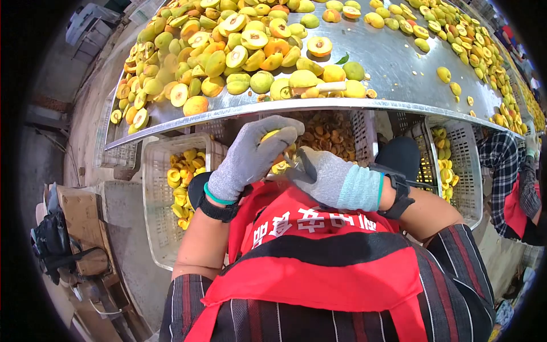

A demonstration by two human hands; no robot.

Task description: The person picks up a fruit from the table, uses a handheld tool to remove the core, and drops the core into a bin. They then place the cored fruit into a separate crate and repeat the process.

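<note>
So, a bit of yellow fruit (270, 135) is being held in the left grip (255, 151), grey glove and all, with the fingers curled round it, just off the near edge of the metal surface (393, 71). Another yellow patch (280, 167) can be spotted lower down between the two hands, though whether it's part of the same fruit can't be told. The right grip (322, 174) is tucked in right beside it, fingers bent; whether anything's being pinched there can't be told either, since the fingertips are pretty hidden. Most of the left side of the surface is covered by a big heap of fruit (228, 54), some whole, plenty cut open, and another long heap (461, 37) is spread along the far right. A pale handle (331, 86) can be seen lying among the fruit near the front edge, plus one little green leaf (342, 58) a bit farther back. Below, yellow pieces (181, 196) are piled in the left crate (149, 216), more are held in the right crate (472, 171), and brownish bits (330, 137) are gathered under the edge between them. Over on the right, a plaid sleeve (494, 151) is worn by another person.
</note>
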